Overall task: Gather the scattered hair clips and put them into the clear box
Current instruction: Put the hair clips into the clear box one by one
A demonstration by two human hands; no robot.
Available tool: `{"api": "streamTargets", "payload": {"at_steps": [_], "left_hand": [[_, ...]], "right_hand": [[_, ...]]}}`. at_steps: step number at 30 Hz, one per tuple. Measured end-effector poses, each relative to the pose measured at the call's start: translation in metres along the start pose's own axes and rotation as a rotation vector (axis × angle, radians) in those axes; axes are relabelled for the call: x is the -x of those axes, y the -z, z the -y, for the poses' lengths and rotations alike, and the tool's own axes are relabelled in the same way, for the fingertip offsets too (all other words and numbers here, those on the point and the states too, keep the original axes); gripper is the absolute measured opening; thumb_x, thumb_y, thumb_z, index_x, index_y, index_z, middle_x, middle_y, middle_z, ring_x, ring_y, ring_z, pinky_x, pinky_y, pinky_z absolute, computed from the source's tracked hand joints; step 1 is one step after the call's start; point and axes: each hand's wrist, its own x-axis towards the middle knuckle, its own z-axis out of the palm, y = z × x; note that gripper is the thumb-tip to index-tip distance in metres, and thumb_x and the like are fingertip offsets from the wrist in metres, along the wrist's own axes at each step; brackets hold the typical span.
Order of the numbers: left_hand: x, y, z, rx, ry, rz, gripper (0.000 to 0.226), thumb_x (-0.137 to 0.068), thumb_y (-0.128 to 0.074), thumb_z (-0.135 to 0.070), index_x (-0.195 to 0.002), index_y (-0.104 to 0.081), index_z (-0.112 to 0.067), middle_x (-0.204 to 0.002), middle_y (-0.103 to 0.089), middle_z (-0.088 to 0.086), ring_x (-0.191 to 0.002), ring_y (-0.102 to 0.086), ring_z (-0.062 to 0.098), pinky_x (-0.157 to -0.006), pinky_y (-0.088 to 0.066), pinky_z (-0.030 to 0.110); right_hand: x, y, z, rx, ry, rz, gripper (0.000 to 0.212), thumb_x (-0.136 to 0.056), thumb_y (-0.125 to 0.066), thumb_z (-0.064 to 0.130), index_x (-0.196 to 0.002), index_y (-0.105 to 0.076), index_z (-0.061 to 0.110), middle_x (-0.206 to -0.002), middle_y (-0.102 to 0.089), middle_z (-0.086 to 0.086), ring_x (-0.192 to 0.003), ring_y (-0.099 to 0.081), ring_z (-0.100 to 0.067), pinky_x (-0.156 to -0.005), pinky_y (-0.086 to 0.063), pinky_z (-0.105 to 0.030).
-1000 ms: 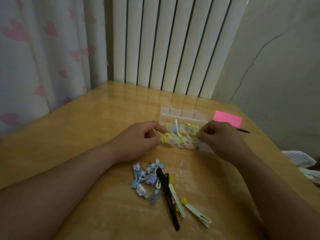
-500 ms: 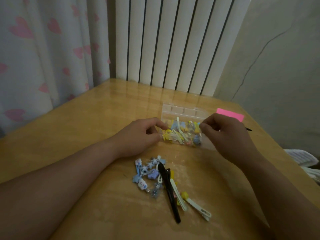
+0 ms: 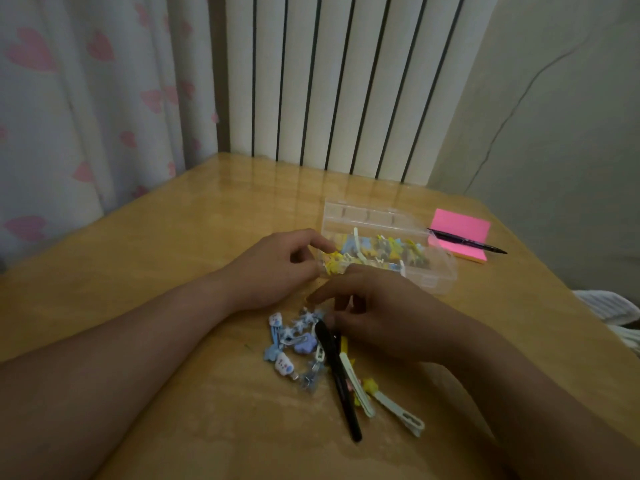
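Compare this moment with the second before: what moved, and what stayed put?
The right hand let go of the clear box's right end and came back toward the person, fingers spread over the loose hair clips, nothing gripped. The left hand still holds the box's left end. The box, the loose pile and the black clip haven't visibly shifted.

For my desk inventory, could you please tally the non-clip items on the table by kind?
Clear box: 1
Pink sticky-note pad: 1
Black pen: 1
Total: 3
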Motion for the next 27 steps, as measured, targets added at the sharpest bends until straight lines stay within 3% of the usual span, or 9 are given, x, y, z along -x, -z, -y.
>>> {"api": "streamTargets", "payload": {"at_steps": [3, 8, 12, 19, 27], "left_hand": [[0.0, 0.0, 0.0, -0.002, -0.002, 0.005, 0.027, -0.101, -0.068, -0.024, -0.124, -0.071, -0.036, -0.091, -0.072, -0.004, -0.086, -0.066, 0.013, -0.086, -0.054, 0.038], [0.001, 0.001, 0.0, 0.005, 0.007, 0.007, 0.026, -0.101, -0.068, -0.025, -0.124, -0.071, -0.038, -0.091, -0.072, -0.005, -0.084, -0.065, 0.009, -0.08, -0.053, 0.03], [0.001, 0.0, 0.001, 0.006, 0.015, 0.01, 0.026, -0.101, -0.067, -0.026, -0.123, -0.07, -0.041, -0.092, -0.072, -0.005, -0.085, -0.066, 0.01, -0.081, -0.053, 0.032], [0.001, 0.0, 0.0, 0.009, 0.015, 0.007, 0.026, -0.101, -0.068, -0.026, -0.122, -0.071, -0.042, -0.092, -0.073, -0.003, -0.086, -0.066, 0.013, -0.084, -0.054, 0.038], [0.001, 0.0, -0.001, 0.0, 0.028, 0.007, 0.028, -0.101, -0.066, -0.023, -0.122, -0.071, -0.042, -0.092, -0.073, -0.003, -0.085, -0.066, 0.015, -0.085, -0.054, 0.041]], "right_hand": [[0.0, 0.001, -0.001, 0.014, -0.008, 0.012, 0.018, -0.098, -0.071, 0.036, -0.114, -0.074, 0.042, -0.104, -0.059, 0.015, -0.09, -0.058, -0.001, -0.081, -0.05, -0.023], [0.002, 0.007, -0.009, 0.066, -0.071, -0.002, 0.01, -0.095, -0.071, 0.032, -0.103, -0.068, 0.037, -0.1, -0.06, 0.015, -0.087, -0.057, 0.001, -0.07, -0.043, -0.014], [0.003, 0.009, -0.011, 0.084, -0.102, 0.011, 0.009, -0.094, -0.068, 0.024, -0.095, -0.063, 0.032, -0.094, -0.06, 0.014, -0.081, -0.055, -0.001, -0.067, -0.042, -0.017], [0.004, 0.013, -0.01, 0.056, -0.115, 0.071, 0.009, -0.097, -0.068, 0.03, -0.105, -0.067, 0.034, -0.096, -0.065, 0.013, -0.085, -0.062, -0.004, -0.079, -0.056, -0.028], [0.006, 0.02, -0.006, 0.085, -0.102, 0.06, 0.003, -0.098, -0.069, 0.029, -0.099, -0.071, 0.029, -0.094, -0.067, 0.01, -0.086, -0.063, -0.004, -0.08, -0.056, -0.028]]}}
